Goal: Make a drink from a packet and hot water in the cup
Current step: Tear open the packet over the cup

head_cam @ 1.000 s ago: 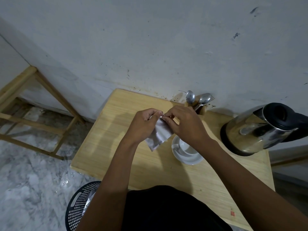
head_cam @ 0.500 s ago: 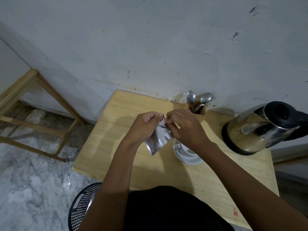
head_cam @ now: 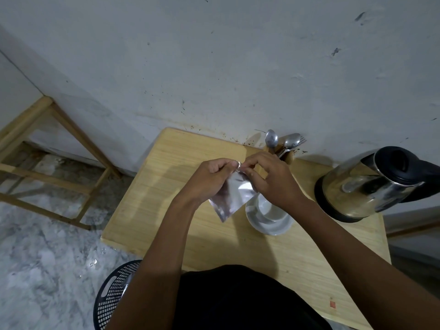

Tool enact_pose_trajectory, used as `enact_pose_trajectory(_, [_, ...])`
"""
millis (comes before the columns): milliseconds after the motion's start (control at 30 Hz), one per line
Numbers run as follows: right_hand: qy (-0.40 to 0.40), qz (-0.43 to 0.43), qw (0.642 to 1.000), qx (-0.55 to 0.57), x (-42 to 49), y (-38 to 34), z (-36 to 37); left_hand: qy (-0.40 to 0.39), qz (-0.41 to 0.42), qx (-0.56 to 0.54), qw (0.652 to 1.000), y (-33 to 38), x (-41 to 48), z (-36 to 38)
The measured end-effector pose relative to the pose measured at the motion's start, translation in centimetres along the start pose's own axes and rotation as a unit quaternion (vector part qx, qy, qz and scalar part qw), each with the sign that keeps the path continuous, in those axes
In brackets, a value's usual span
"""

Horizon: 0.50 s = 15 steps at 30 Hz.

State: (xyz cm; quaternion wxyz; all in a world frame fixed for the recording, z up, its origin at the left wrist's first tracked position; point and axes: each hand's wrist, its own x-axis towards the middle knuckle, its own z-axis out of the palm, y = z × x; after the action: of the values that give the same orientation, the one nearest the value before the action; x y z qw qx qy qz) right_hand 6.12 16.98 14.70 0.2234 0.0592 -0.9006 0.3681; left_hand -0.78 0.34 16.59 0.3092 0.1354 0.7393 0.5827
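A silvery foil packet (head_cam: 232, 196) hangs above the wooden table (head_cam: 166, 198), pinched at its top edge by both hands. My left hand (head_cam: 208, 178) grips the top left corner and my right hand (head_cam: 271, 179) grips the top just beside it, fingertips almost touching. Below my right hand a white cup (head_cam: 267, 208) stands on a white saucer (head_cam: 269, 226), partly hidden by my right wrist. A steel electric kettle (head_cam: 366, 186) with a black lid and handle stands at the right of the table.
Spoons and a fork (head_cam: 283, 141) stand in a holder against the wall behind my hands. A dark perforated basket (head_cam: 114, 291) sits on the marble floor at the table's near left. A wooden frame (head_cam: 47, 144) stands at the left.
Both hands keep hold of the packet's top edge. The packet has turned, showing more of its shiny face, and the fingers have shifted slightly at the corner.
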Motion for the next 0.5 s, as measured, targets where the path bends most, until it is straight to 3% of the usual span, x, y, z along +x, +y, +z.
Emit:
enact_pose_trajectory(100, [0.004, 0.055, 0.997, 0.053, 0.1, -0.7, 0.2, -0.016, 0.009, 0.019, 1.000, 0.0, 0.0, -0.1])
enact_pose_trajectory(267, [0.026, 0.099, 0.993, 0.067, 0.0, -1.1, 1.1, 0.023, 0.020, -0.020, 0.999, -0.1, 0.0, 0.1])
enact_pose_trajectory(500, [0.103, 0.004, 0.994, -0.039, 0.1, -0.9, 2.3, 0.074, -0.026, -0.118, 0.990, -0.3, 0.1, 1.3])
